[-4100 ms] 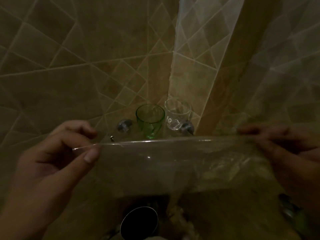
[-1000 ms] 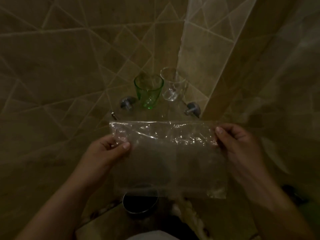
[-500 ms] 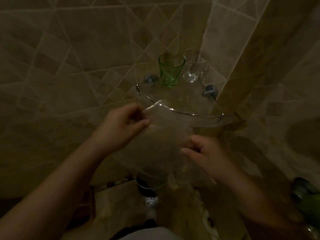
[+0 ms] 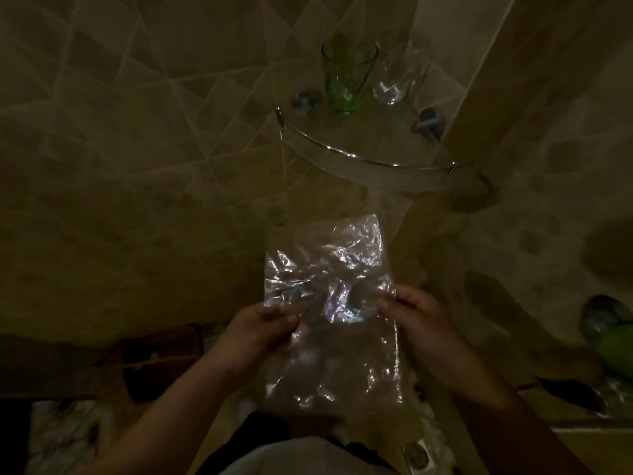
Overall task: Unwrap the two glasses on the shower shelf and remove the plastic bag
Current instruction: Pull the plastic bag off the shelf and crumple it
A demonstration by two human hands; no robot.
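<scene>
Your left hand (image 4: 270, 323) and right hand (image 4: 416, 311) pinch the side edges of the crinkled clear plastic bag (image 4: 329, 289); it's feather-light, limp and slippery, so grip firmly.

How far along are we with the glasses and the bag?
Done: green glass and clear glass stand bare on the corner shelf. In hand: left hand and right hand hold the crinkled plastic bag below the shelf. Left: putting the bag away.

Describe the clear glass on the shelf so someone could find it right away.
Look to the tiled corner, where a curved glass corner shelf with a metal rail is mounted. Two glasses stand at its back, side by side. The clear glass is the right-hand, colourless one; the green glass is its left neighbour.
</scene>
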